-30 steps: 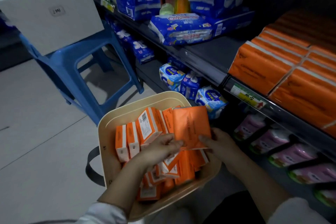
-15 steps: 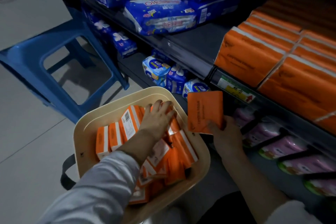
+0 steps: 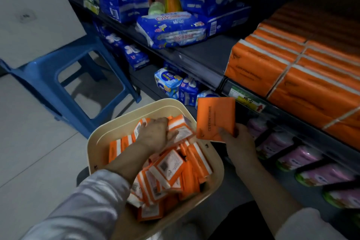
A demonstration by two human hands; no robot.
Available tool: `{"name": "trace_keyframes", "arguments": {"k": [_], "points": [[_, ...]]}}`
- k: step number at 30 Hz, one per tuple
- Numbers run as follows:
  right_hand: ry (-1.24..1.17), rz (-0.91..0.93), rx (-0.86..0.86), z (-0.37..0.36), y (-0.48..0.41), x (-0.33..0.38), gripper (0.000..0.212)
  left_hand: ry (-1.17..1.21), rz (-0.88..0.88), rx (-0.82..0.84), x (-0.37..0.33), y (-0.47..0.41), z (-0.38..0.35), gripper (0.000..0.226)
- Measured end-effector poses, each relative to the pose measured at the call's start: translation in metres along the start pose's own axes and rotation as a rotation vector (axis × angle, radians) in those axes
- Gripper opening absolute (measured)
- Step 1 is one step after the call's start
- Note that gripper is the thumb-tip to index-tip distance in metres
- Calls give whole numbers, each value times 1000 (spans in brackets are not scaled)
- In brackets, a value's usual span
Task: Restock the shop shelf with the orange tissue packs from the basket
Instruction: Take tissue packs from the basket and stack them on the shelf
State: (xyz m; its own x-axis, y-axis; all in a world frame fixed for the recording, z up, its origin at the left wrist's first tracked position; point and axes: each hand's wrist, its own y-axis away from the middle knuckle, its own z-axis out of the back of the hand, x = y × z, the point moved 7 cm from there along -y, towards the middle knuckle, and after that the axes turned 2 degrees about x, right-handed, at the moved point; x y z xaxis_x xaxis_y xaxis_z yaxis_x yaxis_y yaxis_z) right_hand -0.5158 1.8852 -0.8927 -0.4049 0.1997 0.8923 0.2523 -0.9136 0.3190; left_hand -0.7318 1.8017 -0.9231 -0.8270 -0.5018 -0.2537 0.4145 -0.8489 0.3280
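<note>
A cream basket (image 3: 93, 142) on the floor holds several small orange tissue packs (image 3: 169, 167). My left hand (image 3: 155, 134) reaches into its far end, and its fingers curl over an orange-and-white pack (image 3: 182, 130) there. My right hand (image 3: 235, 140) holds one orange tissue pack (image 3: 214, 117) upright, just right of the basket and below the shelf edge. On the shelf (image 3: 204, 58) at right lie rows of large orange tissue bundles (image 3: 292, 68).
Blue packs (image 3: 173, 29) lie on the shelf to the left of the orange bundles. Pink packs (image 3: 303, 158) fill the lower shelf at right. A blue stool (image 3: 68, 87) with a white box (image 3: 33, 15) on it stands at left on grey floor tiles.
My right hand lifted one orange pack out of the basket and carried it right, toward the shelf edge. My left hand moved to the basket's far end onto another pack.
</note>
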Motion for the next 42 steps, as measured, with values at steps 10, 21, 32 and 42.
{"name": "trace_keyframes", "arguments": {"k": [10, 21, 32, 42], "points": [[-400, -94, 205, 0, 45, 28, 16, 1450, 212, 265, -40, 70, 5, 34], [-572, -18, 213, 47, 105, 44, 6, 1502, -40, 235, -93, 131, 56, 45], [-1170, -134, 348, 139, 151, 80, 34, -85, -916, -926, -201, 215, 126, 37], [-1125, -23, 209, 193, 162, 69, 24, 357, -706, -548, -234, 210, 122, 121]]}}
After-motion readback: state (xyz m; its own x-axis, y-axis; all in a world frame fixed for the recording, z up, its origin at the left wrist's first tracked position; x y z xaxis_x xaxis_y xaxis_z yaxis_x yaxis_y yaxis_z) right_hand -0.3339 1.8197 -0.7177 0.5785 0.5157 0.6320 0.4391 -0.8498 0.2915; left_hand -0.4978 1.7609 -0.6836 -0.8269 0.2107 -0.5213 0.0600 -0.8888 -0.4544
